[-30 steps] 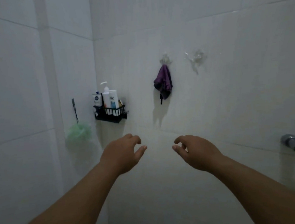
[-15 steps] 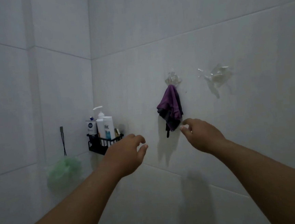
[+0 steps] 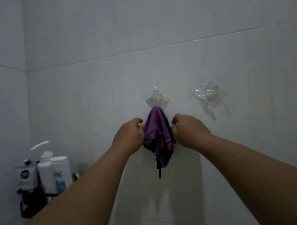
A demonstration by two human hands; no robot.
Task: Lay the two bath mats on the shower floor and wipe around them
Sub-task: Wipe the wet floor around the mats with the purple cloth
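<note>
Purple cloth [image 3: 158,134], one piece, is hung from a clear hook [image 3: 156,101] and pinched at its edges between two hands: the left hand [image 3: 128,137] and the right hand [image 3: 188,130], both closed on it. One torn clear patch [image 3: 208,98] is seen up and right of the right hand; three bottles [image 3: 46,173] are racked lower left of the left hand.

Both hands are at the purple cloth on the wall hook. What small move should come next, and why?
Probably lift the purple cloth up and off the clear hook. The left hand and right hand pinch its two sides, yet its top is looped over the hook, so pulling straight out could tug at the hook. No mats are in view; the cloth likely serves for wiping.
</note>
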